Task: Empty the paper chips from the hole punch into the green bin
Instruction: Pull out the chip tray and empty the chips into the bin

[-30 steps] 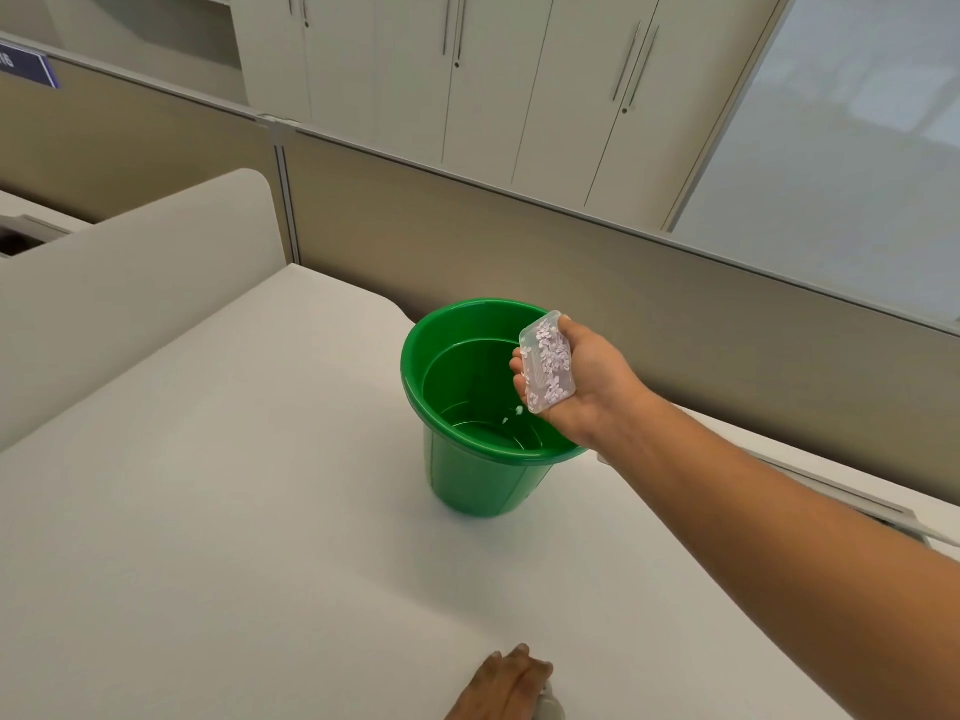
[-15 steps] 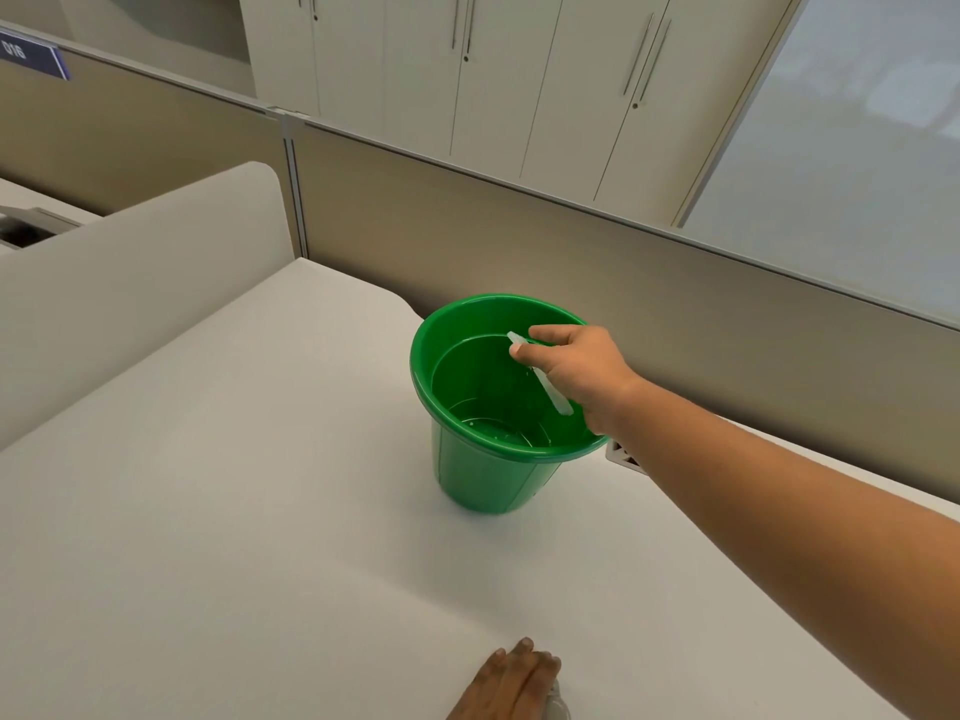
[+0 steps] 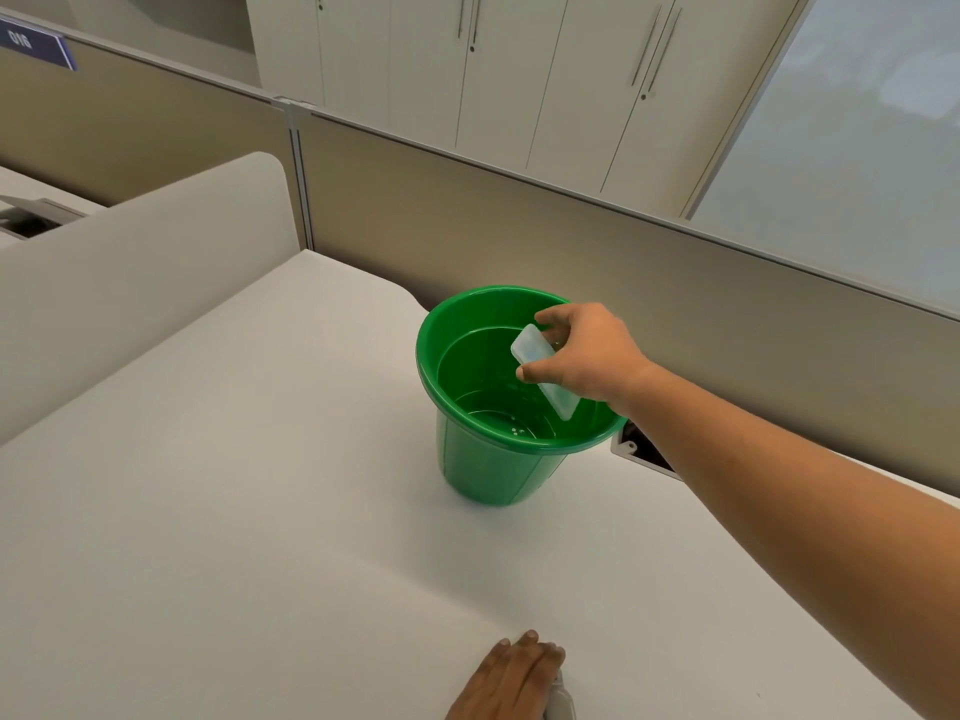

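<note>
Fingers (image 3: pixel 550 318) of the right hand (image 3: pixel 587 356) pinch the translucent chip tray (image 3: pixel 540 371) by its long edges, tilted open side down over the green bin (image 3: pixel 493 459). Left hand (image 3: pixel 511 678) rests flat on a grey object, probably the hole punch (image 3: pixel 560 705), at the table (image 3: pixel 260 511) edge. Tray appears light, thin, rigid and smooth; edge grip suits it. A few white chips (image 3: pixel 515 431) lie on the bin's glossy floor
</note>
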Demonstrator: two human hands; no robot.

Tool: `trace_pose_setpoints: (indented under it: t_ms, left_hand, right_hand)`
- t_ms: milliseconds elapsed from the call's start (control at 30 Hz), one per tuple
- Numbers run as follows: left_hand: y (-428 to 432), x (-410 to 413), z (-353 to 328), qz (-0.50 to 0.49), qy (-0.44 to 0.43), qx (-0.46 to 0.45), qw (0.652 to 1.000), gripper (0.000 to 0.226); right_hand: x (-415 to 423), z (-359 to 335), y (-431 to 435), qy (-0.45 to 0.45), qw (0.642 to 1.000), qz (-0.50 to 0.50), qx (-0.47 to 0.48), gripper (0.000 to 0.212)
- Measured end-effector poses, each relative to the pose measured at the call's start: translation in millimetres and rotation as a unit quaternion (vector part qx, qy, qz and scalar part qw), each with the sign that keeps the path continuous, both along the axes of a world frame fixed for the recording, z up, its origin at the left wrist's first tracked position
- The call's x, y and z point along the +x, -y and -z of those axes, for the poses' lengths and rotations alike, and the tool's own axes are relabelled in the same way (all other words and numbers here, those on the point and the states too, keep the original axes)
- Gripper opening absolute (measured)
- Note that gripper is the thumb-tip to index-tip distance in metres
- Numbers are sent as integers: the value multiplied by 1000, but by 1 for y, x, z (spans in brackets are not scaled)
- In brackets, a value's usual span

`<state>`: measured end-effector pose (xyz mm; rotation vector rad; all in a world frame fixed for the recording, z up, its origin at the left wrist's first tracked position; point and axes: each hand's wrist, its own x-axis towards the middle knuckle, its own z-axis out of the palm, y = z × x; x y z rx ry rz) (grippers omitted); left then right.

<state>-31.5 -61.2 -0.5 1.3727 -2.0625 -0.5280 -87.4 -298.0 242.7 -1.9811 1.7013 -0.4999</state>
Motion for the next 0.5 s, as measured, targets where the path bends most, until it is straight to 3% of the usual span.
trace_pose_setpoints:
  t_ms: [167, 500]
  left_hand:
    - [-3, 3, -4, 14, 21, 15, 1000, 39]
    - [-6, 6, 11, -6, 66, -24, 997, 36]
  right_hand:
    - [0, -2, -2, -38, 997, -50, -44, 76]
    - [-8, 1, 0, 21, 996, -43, -77, 70]
